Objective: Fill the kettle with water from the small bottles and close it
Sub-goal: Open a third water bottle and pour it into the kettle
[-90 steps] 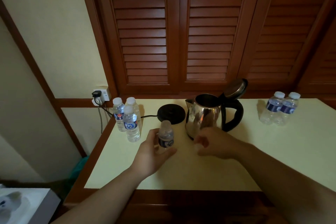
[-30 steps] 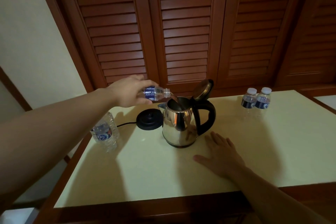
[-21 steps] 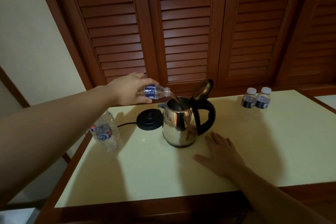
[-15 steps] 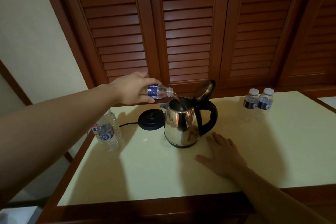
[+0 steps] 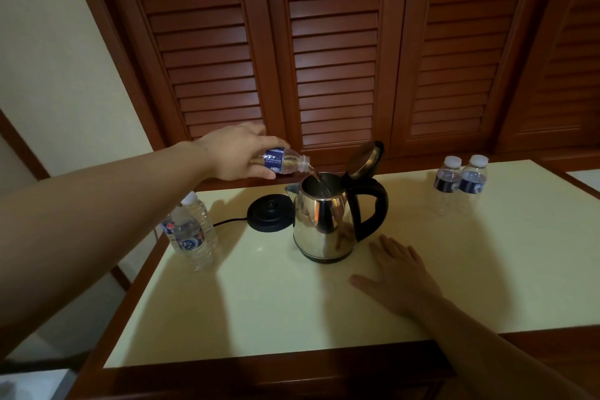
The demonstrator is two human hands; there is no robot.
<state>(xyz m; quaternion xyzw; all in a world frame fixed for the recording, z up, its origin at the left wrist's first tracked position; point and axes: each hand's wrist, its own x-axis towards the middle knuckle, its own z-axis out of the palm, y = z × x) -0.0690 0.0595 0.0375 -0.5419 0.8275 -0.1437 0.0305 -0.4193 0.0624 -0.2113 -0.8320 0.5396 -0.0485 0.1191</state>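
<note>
Centrally on the cream table (image 5: 259,302) stands the shiny steel kettle (image 5: 323,224), lid (image 5: 365,159) tipped up, black handle at 3 o'clock. From 10 o'clock the left hand (image 5: 237,156) grips a blue-labelled, uncapped small bottle (image 5: 281,163) on its side, water streaming into the kettle's mouth. At 5 o'clock the right hand (image 5: 401,276) lies flat, fingers spread.

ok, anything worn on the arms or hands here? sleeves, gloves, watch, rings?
Nothing visible. Both forearms are bare as far up as the frame shows, with no sleeve edge in view. The left hand and right hand are ungloved. No watch or band shows at either wrist, and no ring shows on the right hand's fingers; the left hand's fingers are mostly hidden, so rings there can't be ruled out.
</note>
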